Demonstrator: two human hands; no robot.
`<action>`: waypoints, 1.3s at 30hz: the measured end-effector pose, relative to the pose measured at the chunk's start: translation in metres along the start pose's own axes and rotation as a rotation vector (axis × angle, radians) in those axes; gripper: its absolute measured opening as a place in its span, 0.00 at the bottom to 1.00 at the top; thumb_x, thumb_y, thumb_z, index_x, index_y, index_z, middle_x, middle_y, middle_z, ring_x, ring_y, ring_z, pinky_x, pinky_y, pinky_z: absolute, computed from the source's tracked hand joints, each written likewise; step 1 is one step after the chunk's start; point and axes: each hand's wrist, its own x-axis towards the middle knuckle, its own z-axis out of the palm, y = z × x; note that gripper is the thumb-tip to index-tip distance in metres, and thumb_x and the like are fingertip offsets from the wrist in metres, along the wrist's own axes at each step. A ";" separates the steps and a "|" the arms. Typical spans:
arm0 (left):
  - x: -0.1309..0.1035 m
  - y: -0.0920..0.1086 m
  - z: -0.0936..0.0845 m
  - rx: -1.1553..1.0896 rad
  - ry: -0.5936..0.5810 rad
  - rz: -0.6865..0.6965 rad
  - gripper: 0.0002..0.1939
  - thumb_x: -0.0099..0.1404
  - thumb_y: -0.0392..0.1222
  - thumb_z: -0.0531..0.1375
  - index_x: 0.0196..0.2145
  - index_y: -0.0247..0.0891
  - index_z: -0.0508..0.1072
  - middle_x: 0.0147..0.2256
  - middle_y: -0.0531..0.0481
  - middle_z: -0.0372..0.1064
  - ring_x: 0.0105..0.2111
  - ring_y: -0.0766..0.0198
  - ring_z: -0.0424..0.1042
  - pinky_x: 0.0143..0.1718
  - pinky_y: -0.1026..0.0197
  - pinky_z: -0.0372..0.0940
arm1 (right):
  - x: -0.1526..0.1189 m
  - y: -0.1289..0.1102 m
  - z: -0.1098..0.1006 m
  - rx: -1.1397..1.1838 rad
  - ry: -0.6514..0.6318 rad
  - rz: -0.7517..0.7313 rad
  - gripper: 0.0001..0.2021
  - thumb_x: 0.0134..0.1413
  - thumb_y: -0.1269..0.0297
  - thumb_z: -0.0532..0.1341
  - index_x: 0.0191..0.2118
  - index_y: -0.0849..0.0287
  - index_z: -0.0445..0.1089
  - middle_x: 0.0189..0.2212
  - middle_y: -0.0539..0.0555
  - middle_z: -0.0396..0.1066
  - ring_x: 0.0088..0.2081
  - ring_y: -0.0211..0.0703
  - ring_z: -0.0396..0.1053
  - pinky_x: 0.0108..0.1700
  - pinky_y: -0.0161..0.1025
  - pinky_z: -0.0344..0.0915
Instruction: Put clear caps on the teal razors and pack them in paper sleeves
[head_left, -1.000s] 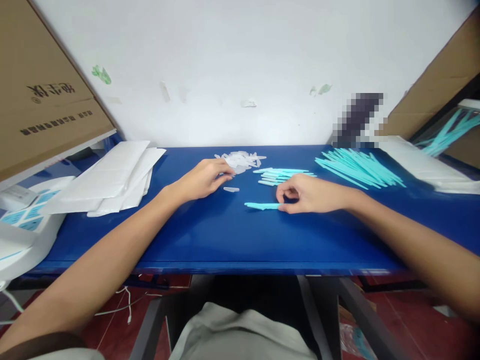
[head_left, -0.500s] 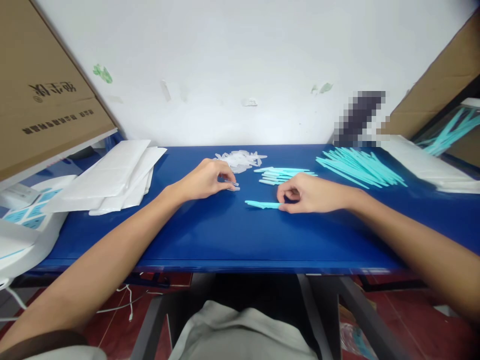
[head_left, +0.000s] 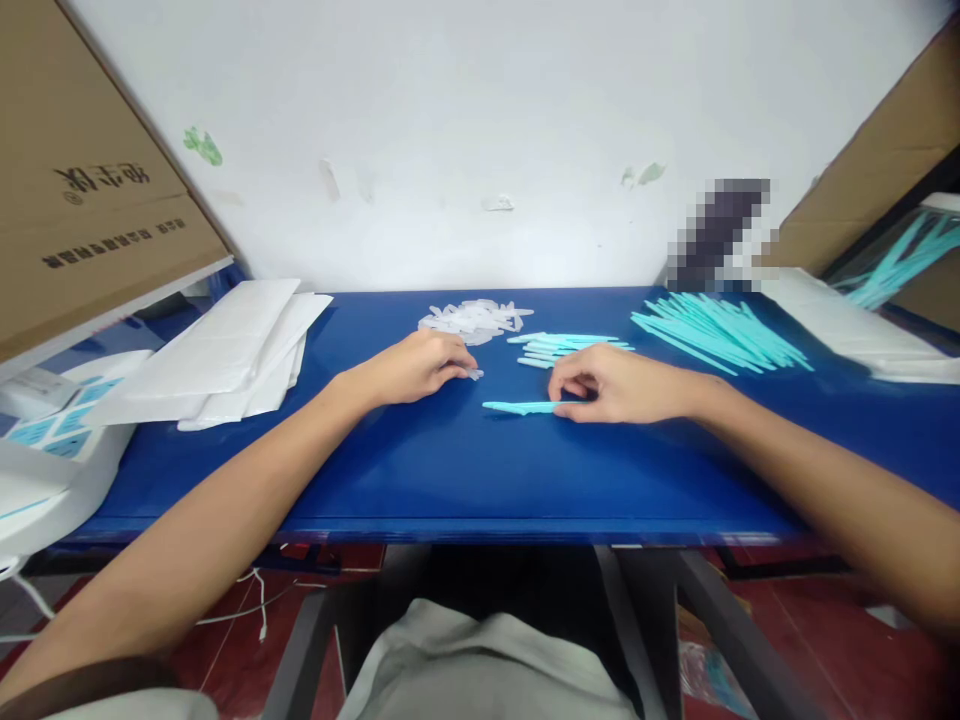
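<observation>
My left hand (head_left: 420, 368) is closed in a pinch on a small translucent plastic cap (head_left: 475, 374), whose end pokes out past the fingertips. Just behind that hand lies a loose pile of similar caps (head_left: 480, 318). My right hand (head_left: 611, 385) pinches a slim turquoise stick, which looks like an eyebrow razor (head_left: 517, 408), low over the table. Its free end points left, toward the cap, with a gap between them. Behind the right hand sits a small row of turquoise razors with pale ends (head_left: 566, 346), partly covered by the fingers.
A bigger heap of turquoise razors (head_left: 716, 332) lies on the blue table (head_left: 420, 470) at the right. White packets (head_left: 217, 340) are stacked left, beside a white device (head_left: 112, 430). More white sheets (head_left: 847, 325) lie far right. A cardboard box (head_left: 97, 180) leans in from the left.
My left fingers have come closer together around the cap, and less of it shows. My right hand has shifted slightly left with the razor, whose tip now reaches further left.
</observation>
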 end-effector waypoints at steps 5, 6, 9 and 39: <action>0.000 0.002 0.004 0.088 0.034 0.028 0.14 0.75 0.39 0.55 0.48 0.38 0.81 0.45 0.42 0.78 0.45 0.55 0.76 0.48 0.56 0.67 | 0.001 0.000 0.003 -0.089 0.188 -0.074 0.06 0.58 0.62 0.62 0.34 0.58 0.73 0.34 0.53 0.74 0.33 0.41 0.69 0.37 0.38 0.62; 0.001 0.003 0.005 0.094 0.048 0.033 0.15 0.75 0.39 0.55 0.49 0.37 0.81 0.45 0.41 0.78 0.45 0.54 0.75 0.49 0.55 0.67 | 0.001 0.000 0.003 -0.100 0.231 -0.069 0.06 0.58 0.62 0.62 0.34 0.58 0.73 0.33 0.53 0.75 0.33 0.41 0.69 0.37 0.38 0.63; 0.002 0.005 0.008 0.088 0.078 0.043 0.17 0.77 0.41 0.52 0.51 0.35 0.79 0.44 0.38 0.78 0.45 0.52 0.75 0.49 0.53 0.67 | -0.001 0.001 0.001 -0.124 0.337 -0.038 0.07 0.59 0.61 0.61 0.35 0.57 0.73 0.31 0.52 0.77 0.31 0.42 0.72 0.36 0.38 0.65; 0.002 0.004 0.010 -0.047 0.134 -0.103 0.12 0.72 0.38 0.53 0.49 0.36 0.73 0.41 0.45 0.77 0.40 0.58 0.75 0.44 0.56 0.68 | 0.001 0.012 0.004 -0.313 0.435 -0.022 0.15 0.61 0.64 0.57 0.46 0.61 0.80 0.38 0.56 0.81 0.34 0.45 0.77 0.39 0.40 0.70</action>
